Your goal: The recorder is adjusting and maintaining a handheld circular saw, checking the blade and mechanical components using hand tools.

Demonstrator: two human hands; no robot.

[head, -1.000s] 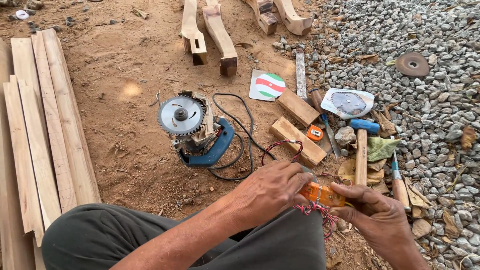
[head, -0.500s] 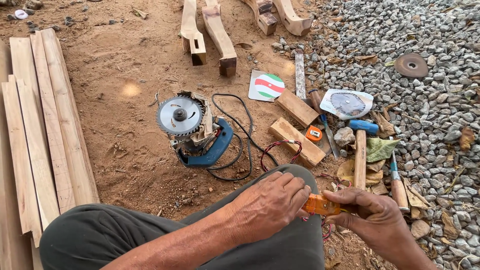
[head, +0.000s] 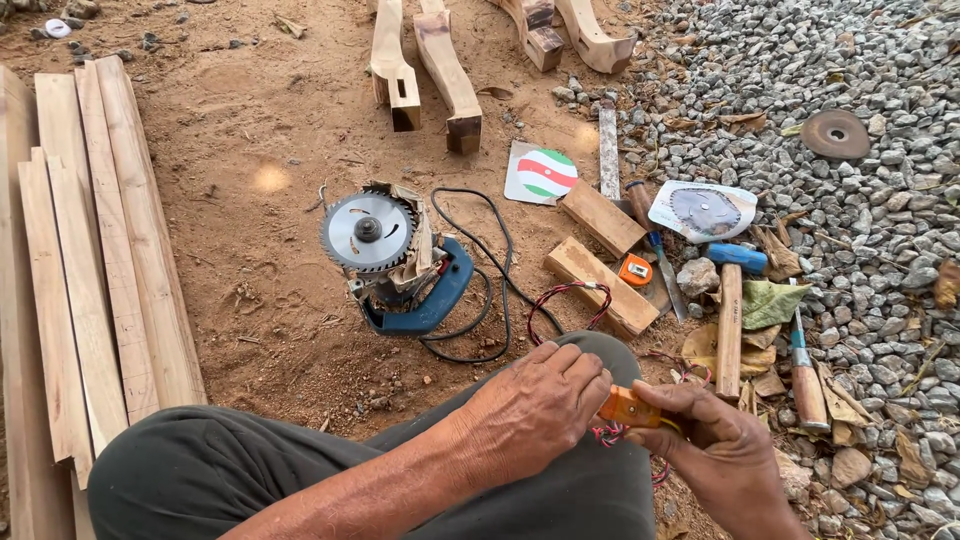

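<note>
A person seated on bare ground works a small orange plastic piece (head: 630,408) above the lap, the left hand (head: 535,410) bearing down on it from above with fingers pressed together, the right hand (head: 715,450) pinching its other end between thumb and fingers. Red-and-white twisted wires (head: 608,434) trail from under the piece toward the ground; whether they are already joined to it cannot be told, so the work looks to be in mid-course, with the wiring not visibly finished.

Just beyond the knee lies a circular saw (head: 395,260), turned on its side with its toothed blade bare and its black cord (head: 480,300) looped loose on the dirt, connected to nothing that shows. To the right are short wood blocks (head: 600,285), an orange tape measure (head: 636,270), a wooden-handled hammer (head: 729,325) and a spare saw blade in its packet (head: 703,210). Planks (head: 100,260) lie stacked at left. The setting is outdoors: red sandy earth (head: 260,130) meeting grey gravel (head: 860,60), with carved wooden legs (head: 425,60) at the far edge.
</note>
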